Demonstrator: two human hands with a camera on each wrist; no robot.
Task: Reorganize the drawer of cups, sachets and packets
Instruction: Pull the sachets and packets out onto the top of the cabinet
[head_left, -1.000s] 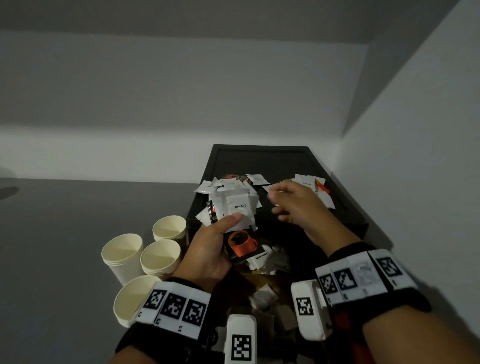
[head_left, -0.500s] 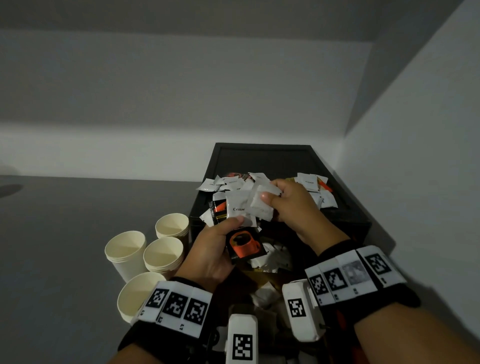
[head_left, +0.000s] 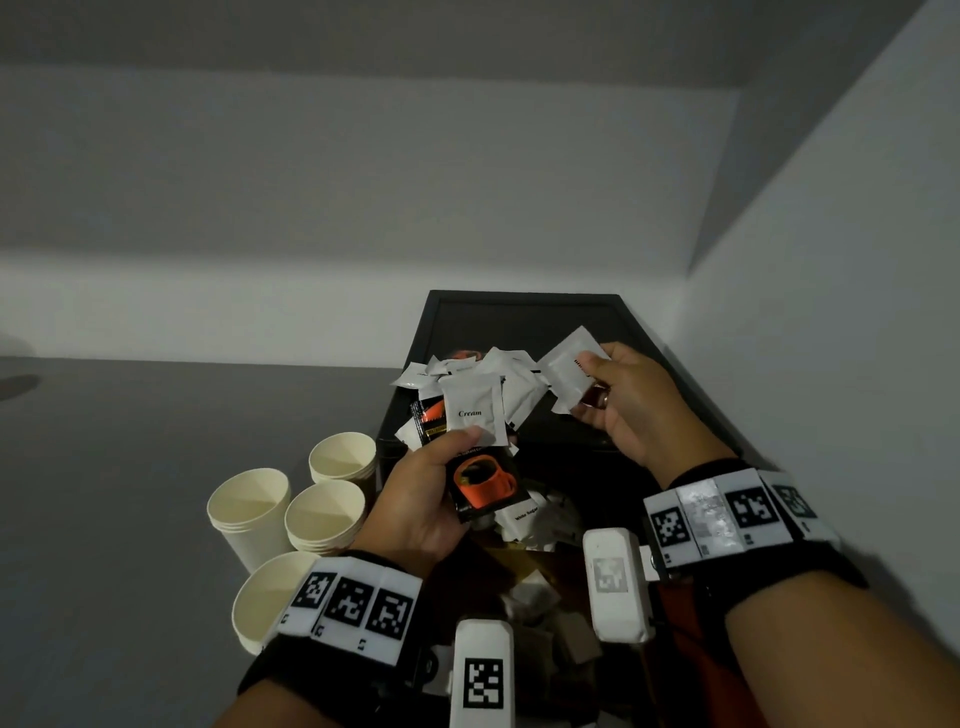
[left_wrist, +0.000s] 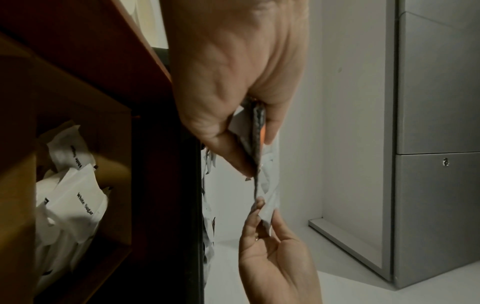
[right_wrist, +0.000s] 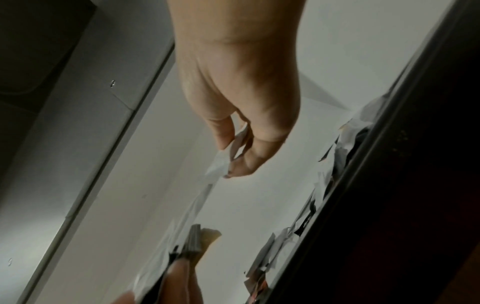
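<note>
The right hand (head_left: 621, 400) pinches a plain white paper sachet (head_left: 569, 371) between thumb and fingertips, lifted above the right part of the black shallow tray (head_left: 524, 306), near its right edge; the sachet's long axis tilts up and away toward the tray's far edge. The left hand (head_left: 426, 499) lies to the left of it and nearer the person, thumb pressed down on a fanned stack of white and black sachets (head_left: 475, 415); a white one printed "Cream" sits on top, a black packet with an orange cup picture (head_left: 483, 486) beneath, over the tray's near left corner; the two hands are near but apart. Judging from this, the coming move is to carry the right hand's sachet leftward and toward the person onto the stack, so the right hand does the travel and the left only receives.

Four cream paper cup stacks (head_left: 324, 514) stand on the grey worktop (head_left: 130, 519) just beside the tray's left edge. More loose white sachets (head_left: 498, 371) lie heaped in the tray.

The head view shows labels and layout but little of the brown wooden drawer (left_wrist: 85, 86); the left wrist view shows its compartment holding white "White Sugar" sachets (left_wrist: 75, 207), and the stack edge-on in the left hand; the right wrist view shows the fingertips (right_wrist: 240, 166) closed on the sachet's edge, blurred.
</note>
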